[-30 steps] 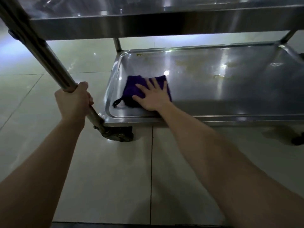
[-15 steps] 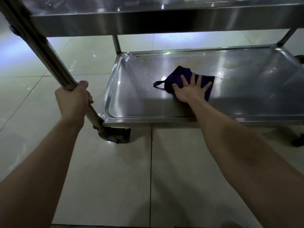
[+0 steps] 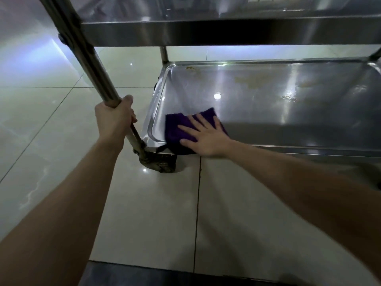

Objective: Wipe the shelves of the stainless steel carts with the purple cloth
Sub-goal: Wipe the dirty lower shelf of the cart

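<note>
The purple cloth (image 3: 177, 129) lies folded at the near left corner of the cart's bottom steel shelf (image 3: 268, 104), its near edge hanging over the front rim. My right hand (image 3: 204, 137) presses flat on the cloth with fingers spread. My left hand (image 3: 114, 118) is closed around the cart's front left steel post (image 3: 90, 65), low down near the shelf. Yellowish stains mark the far part of the shelf.
The shelf above (image 3: 226, 32) overhangs the bottom one, leaving a low gap. A dirty caster bracket (image 3: 158, 162) sits under the post on the glossy tiled floor (image 3: 144, 213). A dark strip runs along the floor at the bottom edge.
My right hand has slid the cloth from the middle of the shelf back to the near left corner. My left hand still grips the post.
</note>
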`<action>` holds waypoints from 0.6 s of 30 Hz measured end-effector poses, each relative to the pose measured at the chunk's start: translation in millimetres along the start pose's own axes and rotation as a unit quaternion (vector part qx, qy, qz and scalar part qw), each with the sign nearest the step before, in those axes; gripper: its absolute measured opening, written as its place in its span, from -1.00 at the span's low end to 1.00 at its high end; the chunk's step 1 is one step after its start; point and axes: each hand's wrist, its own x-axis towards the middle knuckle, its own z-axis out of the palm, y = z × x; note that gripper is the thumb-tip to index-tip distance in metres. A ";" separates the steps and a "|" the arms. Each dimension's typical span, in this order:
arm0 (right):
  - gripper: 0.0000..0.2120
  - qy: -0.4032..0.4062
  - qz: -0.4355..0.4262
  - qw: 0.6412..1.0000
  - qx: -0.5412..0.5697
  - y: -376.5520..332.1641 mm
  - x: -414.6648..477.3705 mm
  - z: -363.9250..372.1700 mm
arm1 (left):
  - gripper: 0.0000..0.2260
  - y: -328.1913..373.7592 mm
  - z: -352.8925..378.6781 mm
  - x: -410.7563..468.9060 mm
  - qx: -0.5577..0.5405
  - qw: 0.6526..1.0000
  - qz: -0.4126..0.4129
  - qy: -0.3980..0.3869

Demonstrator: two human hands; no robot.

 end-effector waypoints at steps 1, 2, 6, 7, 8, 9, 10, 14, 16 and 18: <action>-0.18 -0.005 0.020 1.000 -0.002 22.5 -15.1 -4.2 | -0.77 -1.2 0.0 -0.7 0.000 1.000 0.001 0.000; -0.16 -0.012 0.040 0.999 -0.007 46.7 -30.4 -10.2 | -0.72 -1.7 -0.5 -0.4 -0.003 1.000 -0.002 0.002; -0.05 -0.073 0.089 0.992 -0.054 136.1 -86.0 -47.1 | -0.31 -1.9 4.0 0.2 -0.022 0.998 -0.036 0.054; -0.03 -0.077 0.090 0.991 -0.059 150.5 -96.4 -53.9 | -0.21 -2.5 7.2 -6.1 -0.008 0.992 -0.051 0.112; -0.03 -0.067 0.085 0.993 -0.056 160.8 -103.4 -58.2 | -0.17 -5.3 11.6 -17.1 0.019 0.983 -0.048 0.178; -0.05 -0.037 0.073 0.996 -0.047 167.7 -107.4 -60.3 | -0.20 -10.0 17.4 -33.9 0.052 0.972 -0.017 0.230; -0.09 0.010 0.055 0.998 -0.038 171.2 -108.1 -60.8 | -0.29 -16.4 24.9 -54.7 0.089 0.964 0.040 0.246; -0.33 0.113 -0.018 0.993 -0.038 169.4 -95.7 -42.5 | -0.75 -42.4 72.7 -117.6 0.257 0.886 0.380 -0.066; -0.33 0.081 -0.023 0.996 -0.033 166.1 -86.9 -28.4 | -0.77 -44.3 112.0 -116.7 0.310 0.841 0.412 -0.163; -0.31 0.086 -0.025 0.996 -0.017 165.7 -81.1 -20.8 | -0.64 -39.3 153.9 -109.3 0.348 0.841 0.365 -0.195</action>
